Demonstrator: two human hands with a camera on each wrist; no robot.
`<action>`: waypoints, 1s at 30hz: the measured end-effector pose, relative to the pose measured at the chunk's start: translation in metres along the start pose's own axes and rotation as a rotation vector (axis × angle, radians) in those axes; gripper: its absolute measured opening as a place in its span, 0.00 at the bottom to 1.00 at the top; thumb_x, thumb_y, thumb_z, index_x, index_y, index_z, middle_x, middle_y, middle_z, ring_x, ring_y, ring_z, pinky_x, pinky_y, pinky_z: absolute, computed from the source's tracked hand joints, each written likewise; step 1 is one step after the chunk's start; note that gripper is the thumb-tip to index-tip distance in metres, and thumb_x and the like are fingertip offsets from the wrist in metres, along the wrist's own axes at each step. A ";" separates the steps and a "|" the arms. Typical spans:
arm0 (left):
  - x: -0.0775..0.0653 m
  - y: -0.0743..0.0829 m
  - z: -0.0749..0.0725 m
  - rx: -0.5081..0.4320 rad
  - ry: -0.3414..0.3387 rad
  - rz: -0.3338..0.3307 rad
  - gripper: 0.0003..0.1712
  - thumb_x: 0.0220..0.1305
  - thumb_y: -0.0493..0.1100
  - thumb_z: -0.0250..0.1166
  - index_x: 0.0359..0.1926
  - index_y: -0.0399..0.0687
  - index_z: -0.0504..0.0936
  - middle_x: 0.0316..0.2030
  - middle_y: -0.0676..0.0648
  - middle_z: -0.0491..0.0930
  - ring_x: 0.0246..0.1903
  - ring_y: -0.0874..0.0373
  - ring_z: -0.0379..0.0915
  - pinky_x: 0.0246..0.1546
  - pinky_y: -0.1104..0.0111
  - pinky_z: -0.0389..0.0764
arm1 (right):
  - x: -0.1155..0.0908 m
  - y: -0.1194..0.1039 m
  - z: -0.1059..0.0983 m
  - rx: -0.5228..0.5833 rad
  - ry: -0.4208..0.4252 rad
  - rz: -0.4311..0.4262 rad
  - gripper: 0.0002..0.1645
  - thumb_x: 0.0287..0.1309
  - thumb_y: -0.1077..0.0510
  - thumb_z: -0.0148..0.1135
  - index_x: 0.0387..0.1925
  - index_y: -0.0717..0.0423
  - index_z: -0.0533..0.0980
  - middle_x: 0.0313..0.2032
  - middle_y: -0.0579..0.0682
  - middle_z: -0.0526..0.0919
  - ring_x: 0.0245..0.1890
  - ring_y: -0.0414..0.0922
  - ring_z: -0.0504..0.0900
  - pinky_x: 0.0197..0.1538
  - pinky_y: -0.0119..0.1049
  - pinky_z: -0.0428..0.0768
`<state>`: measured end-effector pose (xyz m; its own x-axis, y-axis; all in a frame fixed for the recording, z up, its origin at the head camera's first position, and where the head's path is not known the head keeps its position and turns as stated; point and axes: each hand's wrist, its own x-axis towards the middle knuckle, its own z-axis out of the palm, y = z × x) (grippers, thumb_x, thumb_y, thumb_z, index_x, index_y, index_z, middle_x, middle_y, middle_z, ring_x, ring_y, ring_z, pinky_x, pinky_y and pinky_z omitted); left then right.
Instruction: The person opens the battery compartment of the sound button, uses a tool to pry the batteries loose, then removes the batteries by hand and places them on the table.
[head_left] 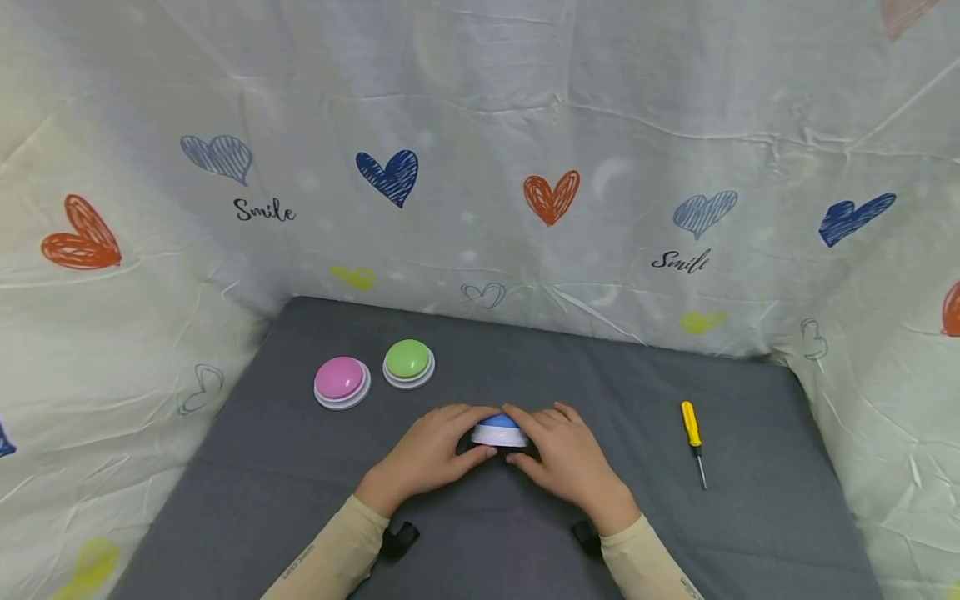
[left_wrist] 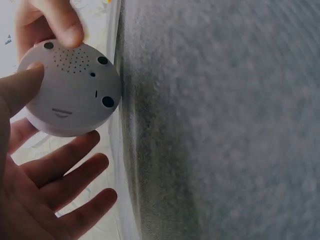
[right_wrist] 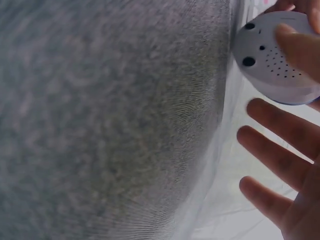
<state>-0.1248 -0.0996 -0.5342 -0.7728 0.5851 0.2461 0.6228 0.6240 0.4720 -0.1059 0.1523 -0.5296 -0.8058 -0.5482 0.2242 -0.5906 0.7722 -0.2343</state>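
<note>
Between both hands is a round push-button buzzer with a blue top and white base [head_left: 498,432], tipped so that its underside faces the person. My left hand [head_left: 435,447] grips its left side, thumb on the underside and index finger along the top. From the right, my right hand [head_left: 562,457] holds it the same way. Speaker holes, dark round feet and a small slot show on the white underside [left_wrist: 75,95] in the left wrist view. The other fingers of each hand spread loosely beside it. Most of the blue top is hidden in the wrist views.
A pink button buzzer [head_left: 341,381] and a green button buzzer [head_left: 408,362] sit at the back left of the grey-covered table [head_left: 247,467]. On the right lies a yellow-handled screwdriver [head_left: 692,427]. A white curtain with printed hearts [head_left: 465,100] encloses the back and sides.
</note>
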 end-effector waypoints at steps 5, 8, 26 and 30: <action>0.002 0.001 0.001 0.009 0.015 -0.017 0.31 0.67 0.67 0.58 0.66 0.63 0.74 0.51 0.57 0.80 0.51 0.63 0.76 0.50 0.60 0.78 | -0.001 0.002 0.001 0.003 0.053 -0.067 0.58 0.50 0.43 0.77 0.77 0.39 0.55 0.60 0.45 0.76 0.59 0.46 0.74 0.66 0.51 0.65; 0.002 0.002 0.001 -0.002 0.011 -0.032 0.29 0.69 0.66 0.57 0.65 0.61 0.75 0.49 0.56 0.82 0.49 0.62 0.77 0.50 0.59 0.78 | -0.001 0.002 0.003 0.019 0.078 -0.109 0.61 0.47 0.46 0.79 0.78 0.39 0.53 0.63 0.45 0.73 0.62 0.47 0.72 0.65 0.49 0.66; 0.004 0.006 0.008 -0.035 -0.073 -0.175 0.30 0.74 0.64 0.49 0.66 0.55 0.77 0.54 0.54 0.82 0.55 0.55 0.74 0.68 0.42 0.53 | -0.002 0.008 0.007 0.056 0.058 -0.129 0.61 0.42 0.45 0.81 0.76 0.39 0.57 0.65 0.43 0.71 0.65 0.45 0.69 0.65 0.48 0.67; 0.005 0.007 0.009 -0.035 -0.070 -0.183 0.30 0.74 0.64 0.49 0.66 0.55 0.77 0.55 0.53 0.82 0.56 0.55 0.73 0.69 0.41 0.52 | -0.002 0.009 0.007 0.074 0.054 -0.134 0.60 0.44 0.41 0.79 0.76 0.39 0.57 0.66 0.42 0.71 0.65 0.45 0.69 0.65 0.48 0.67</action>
<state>-0.1234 -0.0876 -0.5376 -0.8616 0.4987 0.0947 0.4670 0.7055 0.5331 -0.1097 0.1584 -0.5389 -0.7168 -0.6254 0.3083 -0.6962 0.6662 -0.2673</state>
